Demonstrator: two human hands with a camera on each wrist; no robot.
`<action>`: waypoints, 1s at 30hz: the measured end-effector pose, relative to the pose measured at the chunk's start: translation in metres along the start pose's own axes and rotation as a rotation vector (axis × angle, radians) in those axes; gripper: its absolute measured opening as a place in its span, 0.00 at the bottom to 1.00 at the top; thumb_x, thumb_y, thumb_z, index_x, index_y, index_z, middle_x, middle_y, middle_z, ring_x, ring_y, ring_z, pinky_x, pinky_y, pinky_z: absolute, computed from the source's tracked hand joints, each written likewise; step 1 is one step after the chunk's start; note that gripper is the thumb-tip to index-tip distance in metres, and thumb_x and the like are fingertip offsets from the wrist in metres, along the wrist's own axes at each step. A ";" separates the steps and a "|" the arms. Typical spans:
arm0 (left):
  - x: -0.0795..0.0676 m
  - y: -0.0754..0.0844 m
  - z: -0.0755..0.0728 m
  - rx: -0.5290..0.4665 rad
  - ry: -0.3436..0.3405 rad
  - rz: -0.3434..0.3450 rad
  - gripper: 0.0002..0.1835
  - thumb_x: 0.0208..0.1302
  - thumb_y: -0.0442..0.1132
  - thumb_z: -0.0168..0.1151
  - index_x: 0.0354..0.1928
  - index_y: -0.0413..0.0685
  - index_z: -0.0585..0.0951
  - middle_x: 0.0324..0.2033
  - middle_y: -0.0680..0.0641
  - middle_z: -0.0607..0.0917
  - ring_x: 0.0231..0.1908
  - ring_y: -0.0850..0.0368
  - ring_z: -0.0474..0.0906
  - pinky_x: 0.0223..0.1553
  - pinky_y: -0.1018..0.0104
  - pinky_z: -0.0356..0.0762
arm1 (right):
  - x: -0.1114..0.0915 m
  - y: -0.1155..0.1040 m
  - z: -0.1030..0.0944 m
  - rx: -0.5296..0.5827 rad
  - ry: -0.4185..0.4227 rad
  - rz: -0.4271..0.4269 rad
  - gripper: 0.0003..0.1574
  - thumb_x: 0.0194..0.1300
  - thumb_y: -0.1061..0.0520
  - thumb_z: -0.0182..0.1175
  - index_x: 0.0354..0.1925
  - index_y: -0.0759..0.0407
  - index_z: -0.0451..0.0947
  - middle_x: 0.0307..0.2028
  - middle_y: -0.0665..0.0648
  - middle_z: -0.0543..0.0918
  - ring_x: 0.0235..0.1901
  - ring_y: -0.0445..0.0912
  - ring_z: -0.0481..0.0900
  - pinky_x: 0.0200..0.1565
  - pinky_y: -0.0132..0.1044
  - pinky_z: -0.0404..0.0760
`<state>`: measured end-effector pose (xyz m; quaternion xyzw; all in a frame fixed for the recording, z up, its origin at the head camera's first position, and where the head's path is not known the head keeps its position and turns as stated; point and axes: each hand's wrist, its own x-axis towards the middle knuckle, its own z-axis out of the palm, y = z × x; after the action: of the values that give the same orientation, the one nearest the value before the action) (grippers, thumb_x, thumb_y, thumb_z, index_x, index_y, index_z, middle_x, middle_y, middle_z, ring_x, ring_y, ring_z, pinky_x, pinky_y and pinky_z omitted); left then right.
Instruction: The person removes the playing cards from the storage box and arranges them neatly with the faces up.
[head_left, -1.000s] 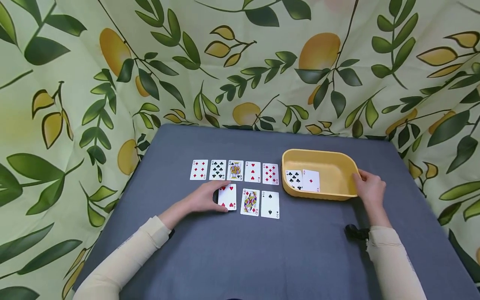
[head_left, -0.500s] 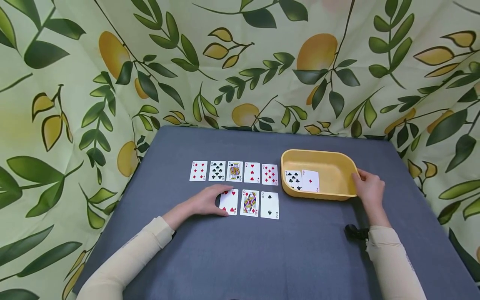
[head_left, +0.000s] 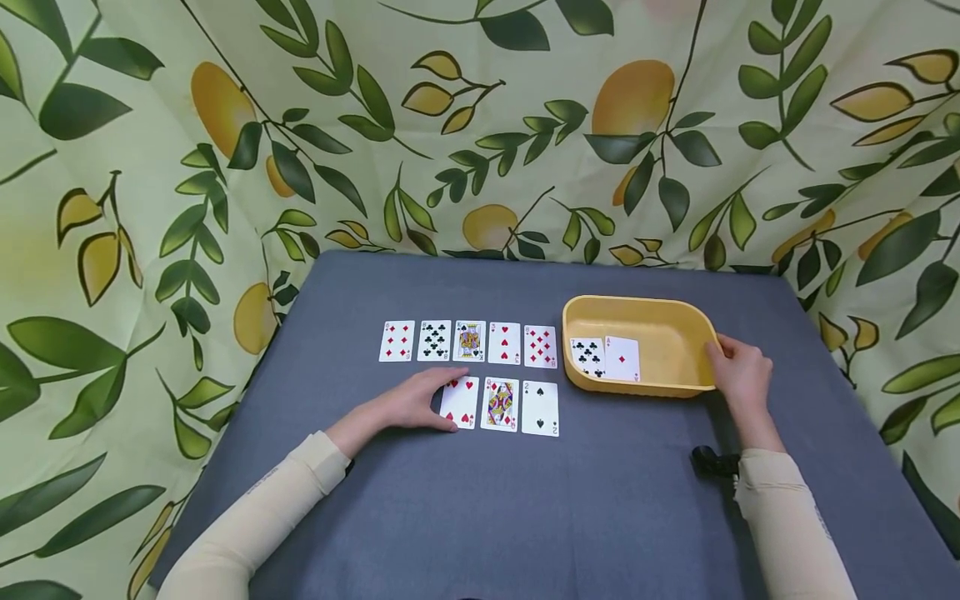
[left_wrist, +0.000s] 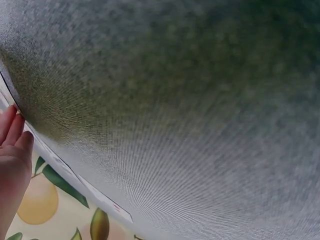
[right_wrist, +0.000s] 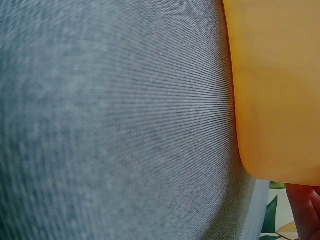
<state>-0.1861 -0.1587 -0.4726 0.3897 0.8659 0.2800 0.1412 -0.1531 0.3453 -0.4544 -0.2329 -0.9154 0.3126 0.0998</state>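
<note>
My left hand point(head_left: 411, 402) holds a hearts playing card point(head_left: 462, 403) by its far and near edges, thumb at the near one. The card lies face up on the table, left of a queen of diamonds point(head_left: 499, 405) and a two of spades point(head_left: 541, 408). In the left wrist view, the fingertips point(left_wrist: 15, 125) reach down at a card edge. My right hand point(head_left: 741, 377) grips the right end of a yellow plastic tray point(head_left: 671, 354), thumb at the rim. A clubs card point(head_left: 587, 357) and an ace of diamonds point(head_left: 622, 360) lie face up inside its left part.
Behind the near cards runs a row of several face-up cards, with a king point(head_left: 470, 342) in its middle. Dark grey-blue cloth covers the table point(head_left: 525, 517). Leaf-and-fruit patterned fabric point(head_left: 487, 150) hangs behind and beside it.
My left hand has brought the hearts card toward me and slightly right, level with the queen. During the last half second it stays almost still. My right hand keeps its grip on the tray.
</note>
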 end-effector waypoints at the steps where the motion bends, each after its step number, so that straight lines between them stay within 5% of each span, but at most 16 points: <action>1: 0.000 0.000 0.000 -0.006 -0.003 -0.003 0.48 0.50 0.48 0.77 0.70 0.39 0.65 0.65 0.40 0.72 0.66 0.46 0.66 0.66 0.53 0.62 | 0.000 0.000 0.000 0.002 0.001 0.001 0.30 0.75 0.49 0.46 0.65 0.67 0.69 0.56 0.73 0.76 0.54 0.66 0.73 0.52 0.56 0.76; 8: 0.000 0.000 0.001 -0.038 0.024 0.010 0.48 0.51 0.51 0.76 0.71 0.41 0.65 0.66 0.41 0.70 0.67 0.46 0.63 0.67 0.52 0.60 | 0.001 0.002 0.000 0.006 0.008 -0.002 0.30 0.75 0.48 0.46 0.65 0.67 0.69 0.56 0.73 0.76 0.53 0.66 0.73 0.53 0.56 0.75; 19: 0.015 0.006 0.001 -0.060 0.174 0.048 0.46 0.51 0.49 0.77 0.69 0.40 0.68 0.65 0.41 0.72 0.66 0.47 0.66 0.67 0.52 0.62 | 0.002 0.001 0.001 0.004 0.000 0.007 0.30 0.75 0.48 0.45 0.64 0.66 0.70 0.56 0.71 0.77 0.52 0.65 0.75 0.50 0.54 0.77; 25: 0.032 0.019 -0.005 -0.156 0.268 0.027 0.43 0.50 0.48 0.77 0.67 0.43 0.70 0.65 0.43 0.73 0.65 0.46 0.67 0.65 0.48 0.63 | 0.002 0.001 0.001 0.011 -0.005 0.013 0.31 0.75 0.48 0.45 0.65 0.66 0.70 0.56 0.72 0.76 0.52 0.65 0.75 0.50 0.55 0.78; 30: 0.044 0.030 -0.006 -0.295 0.301 0.001 0.41 0.52 0.46 0.76 0.68 0.46 0.71 0.65 0.48 0.73 0.64 0.51 0.68 0.66 0.55 0.64 | 0.003 0.002 0.001 0.007 -0.004 0.013 0.31 0.75 0.48 0.44 0.65 0.66 0.69 0.57 0.72 0.76 0.54 0.65 0.73 0.53 0.55 0.76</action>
<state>-0.2002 -0.1115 -0.4508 0.3192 0.8265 0.4591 0.0656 -0.1549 0.3473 -0.4568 -0.2381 -0.9130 0.3168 0.0968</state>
